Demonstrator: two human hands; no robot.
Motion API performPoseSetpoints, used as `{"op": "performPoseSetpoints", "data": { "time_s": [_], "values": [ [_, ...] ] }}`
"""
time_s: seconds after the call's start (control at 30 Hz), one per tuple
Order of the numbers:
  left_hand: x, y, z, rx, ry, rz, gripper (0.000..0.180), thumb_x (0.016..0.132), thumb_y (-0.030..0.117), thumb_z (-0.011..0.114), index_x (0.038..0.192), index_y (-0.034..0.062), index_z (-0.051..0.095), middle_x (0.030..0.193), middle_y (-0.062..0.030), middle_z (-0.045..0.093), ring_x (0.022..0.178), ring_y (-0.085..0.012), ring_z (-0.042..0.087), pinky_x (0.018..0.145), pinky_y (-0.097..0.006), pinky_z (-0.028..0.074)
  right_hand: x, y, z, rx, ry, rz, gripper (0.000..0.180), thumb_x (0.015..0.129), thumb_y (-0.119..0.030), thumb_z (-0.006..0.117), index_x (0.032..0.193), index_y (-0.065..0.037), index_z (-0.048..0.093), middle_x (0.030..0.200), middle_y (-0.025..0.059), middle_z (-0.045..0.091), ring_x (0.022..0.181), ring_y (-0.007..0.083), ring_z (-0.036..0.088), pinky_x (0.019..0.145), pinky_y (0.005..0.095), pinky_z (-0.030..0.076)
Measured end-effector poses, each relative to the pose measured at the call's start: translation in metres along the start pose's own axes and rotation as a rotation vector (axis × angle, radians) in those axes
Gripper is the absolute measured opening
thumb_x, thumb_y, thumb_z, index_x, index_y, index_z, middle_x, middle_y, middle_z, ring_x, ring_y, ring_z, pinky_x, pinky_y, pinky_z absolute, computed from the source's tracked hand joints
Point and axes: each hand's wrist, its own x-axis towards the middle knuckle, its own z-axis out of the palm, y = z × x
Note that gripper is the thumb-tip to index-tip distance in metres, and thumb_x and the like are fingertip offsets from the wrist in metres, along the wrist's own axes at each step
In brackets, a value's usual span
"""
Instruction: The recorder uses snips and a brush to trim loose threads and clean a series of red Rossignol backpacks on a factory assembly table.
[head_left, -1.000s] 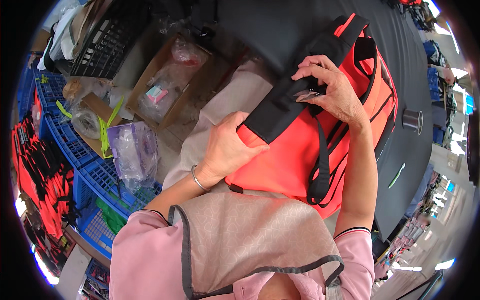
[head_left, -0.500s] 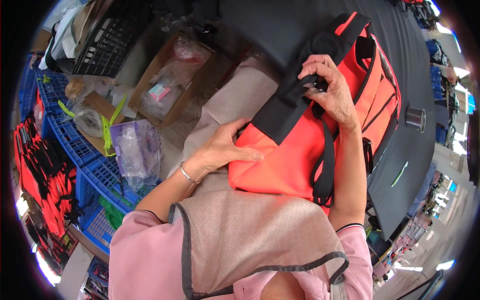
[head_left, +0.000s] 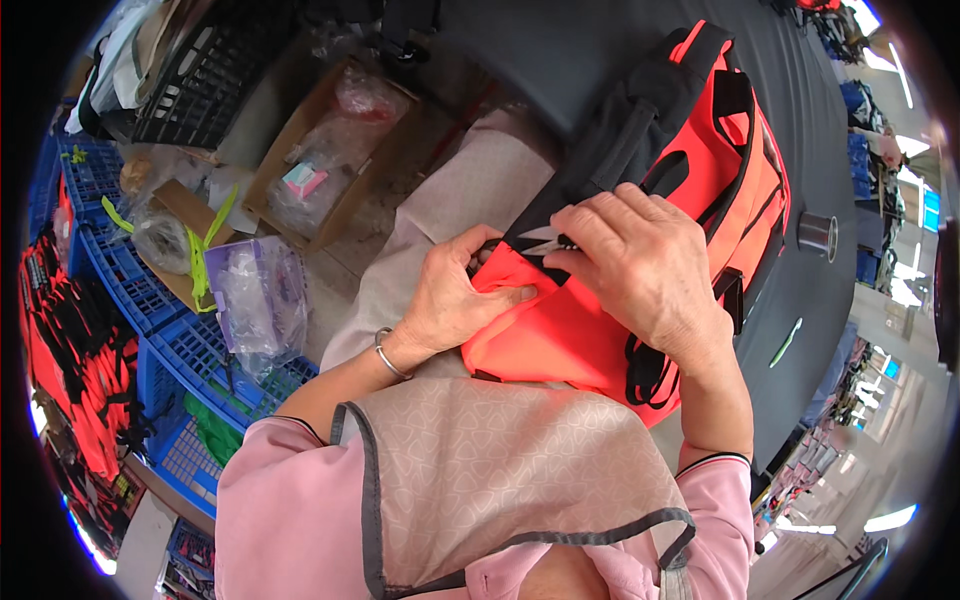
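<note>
Your left hand (head_left: 445,298) pinched the bag (head_left: 555,345), your right hand (head_left: 645,265) gripped snips (head_left: 540,246); apparent trimming next required steadiness.

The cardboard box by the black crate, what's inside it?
Crumpled clear plastic and a small pink-and-white thing lie inside the cardboard box; I can't see what the plastic covers.

left hand (head_left: 445,300) pinching, thumb extended | right hand (head_left: 647,268) curled, knuckles up
</note>
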Motion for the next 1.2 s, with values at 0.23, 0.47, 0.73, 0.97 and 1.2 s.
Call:
{"op": "performPoseSetpoints", "data": {
  "time_s": [0.23,0.47,0.73,0.97,1.2],
  "values": [
    [0.001,-0.007,0.005,0.036,0.054,0.03,0.04,0.068,0.016,0.085,0.098,-0.0005,0.064,0.078,-0.0068,0.065,0.072,-0.012,0.06,0.067,-0.028,0.051,0.012,-0.006,-0.001,-0.072,-0.024,-0.143,0.016,0.069,-0.016,0.067,0.08,-0.006,0.063,0.075,0.0029,0.058,0.075,0.0183,0.058,0.063,0.0312,0.046],
    [-0.001,-0.001,0.005,0.021,0.034,-0.019,0.037,0.069,0.015,0.084,0.096,0.0009,0.064,0.078,-0.0075,0.066,0.071,-0.0128,0.061,0.067,-0.029,0.051,0.023,-0.011,-0.002,-0.109,-0.115,-0.206,0.015,0.067,-0.018,0.067,0.077,-0.008,0.061,0.072,0.0008,0.054,0.074,0.0168,0.055,0.06,0.0306,0.044],
    [0.0,-0.008,0.008,0.03,0.068,0.08,0.037,0.069,0.016,0.082,0.096,0.0007,0.062,0.081,-0.0121,0.068,0.073,-0.0166,0.064,0.068,-0.031,0.052,0.031,-0.015,0.001,-0.17,-0.114,-0.392,0.014,0.061,-0.017,0.067,0.07,-0.009,0.059,0.069,0.0003,0.052,0.073,0.0158,0.055,0.059,0.0285,0.042],
    [0.0,-0.007,0.007,0.07,0.045,0.056,0.038,0.068,0.016,0.083,0.095,0.0003,0.062,0.082,-0.0127,0.067,0.073,-0.0182,0.065,0.068,-0.032,0.052,0.029,-0.004,0.005,-0.117,-0.131,-0.367,0.014,0.064,-0.018,0.068,0.071,-0.008,0.061,0.068,0.0007,0.056,0.074,0.0165,0.057,0.06,0.0295,0.045],
    [0.0,-0.008,0.005,0.046,0.038,0.008,0.04,0.068,0.017,0.084,0.096,-0.0001,0.062,0.079,-0.0113,0.066,0.073,-0.0174,0.064,0.069,-0.031,0.052,0.021,0.019,-0.006,0.097,-0.18,-0.111,0.018,0.074,-0.022,0.073,0.075,-0.009,0.061,0.072,0.0014,0.061,0.077,0.02,0.062,0.062,0.0359,0.052]
  ]
}}
